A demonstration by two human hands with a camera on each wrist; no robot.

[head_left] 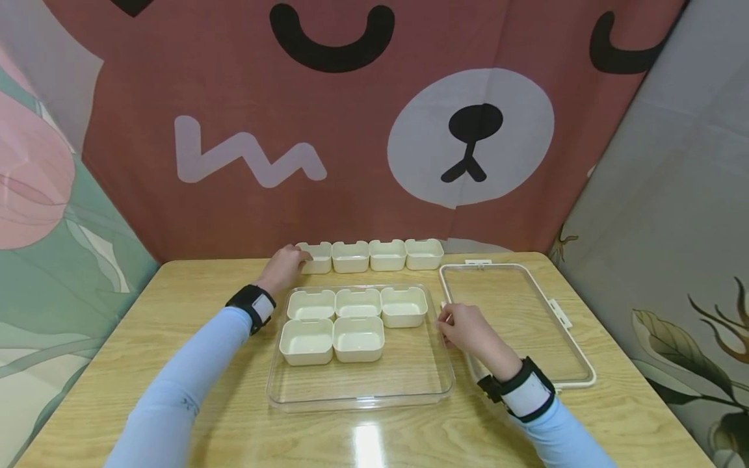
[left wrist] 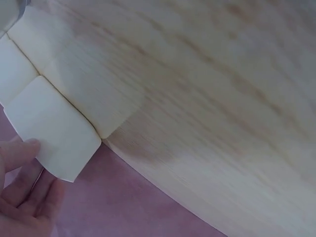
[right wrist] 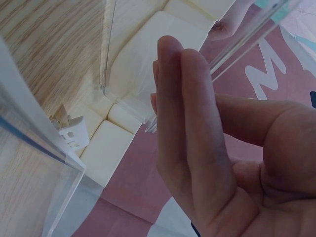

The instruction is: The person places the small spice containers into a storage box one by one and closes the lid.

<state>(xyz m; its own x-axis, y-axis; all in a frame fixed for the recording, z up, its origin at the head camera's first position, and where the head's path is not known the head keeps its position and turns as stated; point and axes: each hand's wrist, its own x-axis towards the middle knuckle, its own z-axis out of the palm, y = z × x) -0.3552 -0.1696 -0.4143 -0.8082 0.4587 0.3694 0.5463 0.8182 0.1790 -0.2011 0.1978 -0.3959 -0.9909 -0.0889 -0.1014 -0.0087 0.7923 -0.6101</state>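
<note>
My left hand [head_left: 282,268] is at the left end of the back row and grips a small cream-coloured cup [head_left: 318,259]. In the left wrist view, the thumb lies on the face of that cup [left wrist: 54,128], with other fingers curled behind its end. My right hand [head_left: 466,326] pinches the right wall of a clear plastic bin [head_left: 361,402], its fingers [right wrist: 170,98] lying over the transparent side in the right wrist view. Inside the bin stand similar cups, three along the back [head_left: 404,309] and two before them [head_left: 358,341].
More cream cups [head_left: 388,255] continue the row along the table's back edge. A clear lid with a white rim and clips [head_left: 576,364] lies to the right of the bin. Behind the wooden table [head_left: 234,403] hangs a printed bear curtain [head_left: 246,214].
</note>
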